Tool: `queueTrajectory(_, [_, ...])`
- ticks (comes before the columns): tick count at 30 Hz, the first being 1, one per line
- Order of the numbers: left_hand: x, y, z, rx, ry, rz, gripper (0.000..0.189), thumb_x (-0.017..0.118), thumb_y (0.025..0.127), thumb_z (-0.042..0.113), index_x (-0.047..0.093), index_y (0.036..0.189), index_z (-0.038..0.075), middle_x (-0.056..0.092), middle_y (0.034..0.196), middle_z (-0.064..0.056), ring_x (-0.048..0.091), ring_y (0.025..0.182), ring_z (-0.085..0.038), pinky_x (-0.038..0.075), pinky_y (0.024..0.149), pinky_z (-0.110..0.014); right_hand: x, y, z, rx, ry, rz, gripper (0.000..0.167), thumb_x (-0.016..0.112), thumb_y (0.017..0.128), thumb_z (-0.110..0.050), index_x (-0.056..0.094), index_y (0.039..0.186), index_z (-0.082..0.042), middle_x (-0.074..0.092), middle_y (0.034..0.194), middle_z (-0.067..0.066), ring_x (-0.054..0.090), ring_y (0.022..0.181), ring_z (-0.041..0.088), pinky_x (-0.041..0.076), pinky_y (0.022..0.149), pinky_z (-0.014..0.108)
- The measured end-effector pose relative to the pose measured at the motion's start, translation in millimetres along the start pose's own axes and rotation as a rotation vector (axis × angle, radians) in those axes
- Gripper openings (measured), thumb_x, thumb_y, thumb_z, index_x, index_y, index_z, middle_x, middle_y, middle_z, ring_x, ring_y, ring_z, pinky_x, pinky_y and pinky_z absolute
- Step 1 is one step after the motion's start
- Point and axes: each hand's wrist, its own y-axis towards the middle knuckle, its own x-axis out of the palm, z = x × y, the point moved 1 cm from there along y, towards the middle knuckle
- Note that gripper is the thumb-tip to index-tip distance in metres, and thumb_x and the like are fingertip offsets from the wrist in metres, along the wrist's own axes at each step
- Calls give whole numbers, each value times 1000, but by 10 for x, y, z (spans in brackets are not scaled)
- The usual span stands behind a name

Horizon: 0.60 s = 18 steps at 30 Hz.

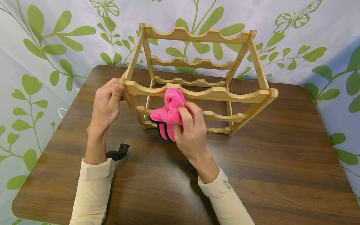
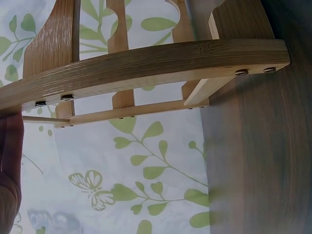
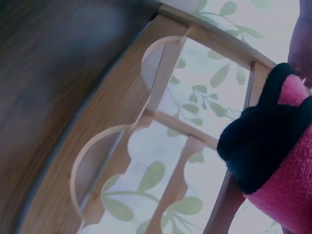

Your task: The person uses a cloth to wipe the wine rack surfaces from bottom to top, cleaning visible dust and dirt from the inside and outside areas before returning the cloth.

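A light wooden bottle rack (image 1: 216, 93) with scalloped rails stands on the brown table. My left hand (image 1: 106, 101) grips its upper front corner at the left, thumb on the near side; in the left wrist view only the edge of that hand (image 2: 9, 170) shows beside the wooden upright (image 2: 146, 63). My right hand (image 1: 191, 128) holds a bunched pink cloth (image 1: 172, 107) with black edging against the front top rail, left of its middle. The right wrist view shows the cloth (image 3: 287, 195) close up, with most of the right hand out of frame.
The brown wooden table (image 1: 281, 162) extends around the rack. Behind it hangs a pale curtain (image 1: 70, 18) with green leaves and butterflies. A black strap end (image 1: 119, 153) sticks out by the left wrist, and a white cord (image 1: 61, 112) loops at the table's left edge.
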Motion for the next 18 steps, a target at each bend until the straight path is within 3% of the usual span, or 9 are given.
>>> queueTrajectory(10, [10,0,8,-1,-2,-1,67,47,94,52,63,74,-10,58,79,5,64,70,-6,54,67,-16,-151,-35,80,78,8,83,26,66,84,4,56,108,5,59,102,25,61,87,38,56,74,46])
queueTrajectory(18, [11,5,13,3,13,1,69,46,95,53,63,75,-11,60,81,7,64,72,-6,55,68,-17,-285,-37,170,98,-57,182,22,69,84,-3,60,104,3,63,99,23,63,83,37,57,69,48])
